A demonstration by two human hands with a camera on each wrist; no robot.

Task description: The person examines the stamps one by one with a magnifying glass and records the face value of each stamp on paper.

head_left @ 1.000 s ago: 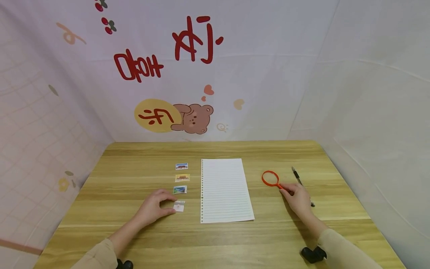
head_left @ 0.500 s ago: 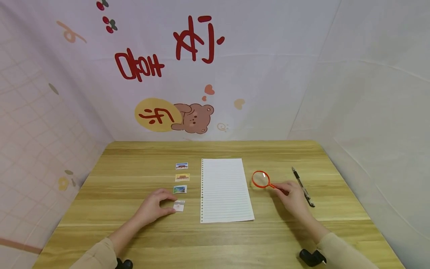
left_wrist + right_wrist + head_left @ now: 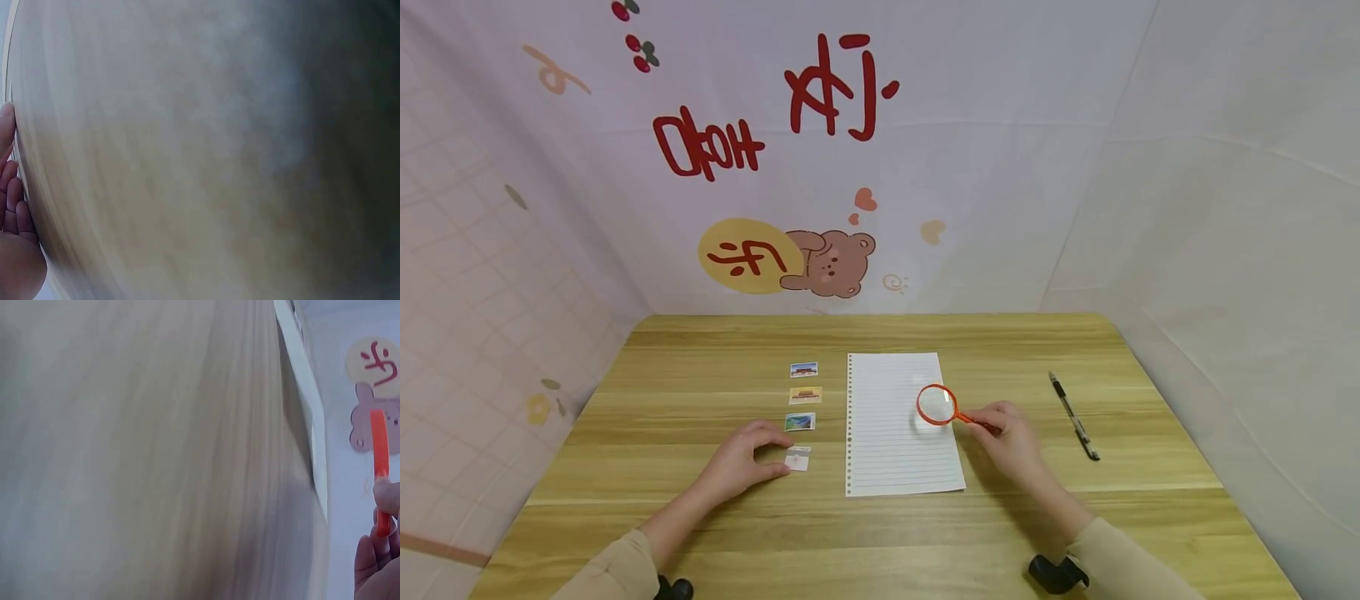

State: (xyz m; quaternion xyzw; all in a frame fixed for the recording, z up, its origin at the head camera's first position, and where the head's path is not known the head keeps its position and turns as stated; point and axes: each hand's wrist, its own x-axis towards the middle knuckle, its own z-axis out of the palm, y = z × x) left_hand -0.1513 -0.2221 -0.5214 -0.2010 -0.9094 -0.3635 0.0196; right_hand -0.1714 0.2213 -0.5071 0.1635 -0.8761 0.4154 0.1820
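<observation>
Magnifier (image 3: 937,405) pinched by right hand (image 3: 1009,440); nearest stamp (image 3: 797,459) flanked by left hand (image 3: 741,463), fingers parted; could be skewed if bumped.

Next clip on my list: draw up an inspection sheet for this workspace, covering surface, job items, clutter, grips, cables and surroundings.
Surface: wood-grain tabletop, with a lined sheet near the middle.
Job items: four small picture cards in a column left of the sheet; an orange-red magnifying glass over the sheet.
Clutter: a pen at the right, neither hand on it.
Grips: left hand has thumb and finger at the nearest card, pinch unclear; right hand holds the magnifying glass by its handle.
Cables: nothing seen.
Surroundings: pale backdrop with red lettering and a bear picture.
</observation>
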